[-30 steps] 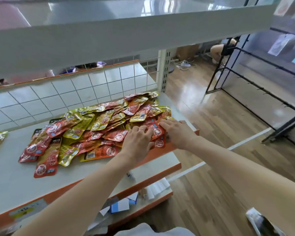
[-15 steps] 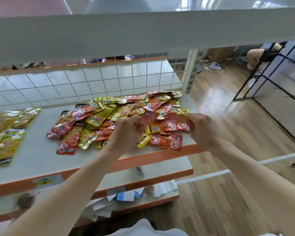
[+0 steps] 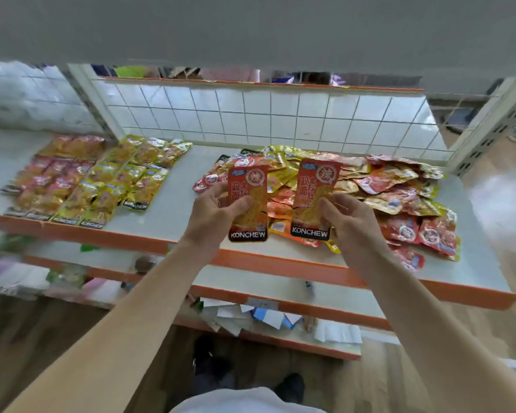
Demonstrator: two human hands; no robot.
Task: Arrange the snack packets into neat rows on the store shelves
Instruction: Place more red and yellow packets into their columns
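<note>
My left hand [image 3: 213, 217] grips an orange snack packet [image 3: 248, 186] upright above the shelf's front edge. My right hand [image 3: 347, 220] grips a second orange packet [image 3: 315, 186] beside it. Both show the KONCHEW label at the bottom. Behind them a loose heap of red, orange and yellow packets [image 3: 393, 192] covers the right half of the white shelf [image 3: 173, 210]. On the left lie yellow packets in neat rows [image 3: 131, 180], with red ones in rows [image 3: 54, 177] further left.
A white wire-grid back panel [image 3: 265, 114] closes the shelf's rear, and an upper shelf [image 3: 251, 28] hangs overhead. Lower shelves [image 3: 280, 320] hold papers and small items. An upright post [image 3: 489, 123] stands at the right, wooden floor beyond it.
Both hands rose from the heap, each lifting one orange packet upright. The view swung left, bringing the arranged rows on the left into sight.
</note>
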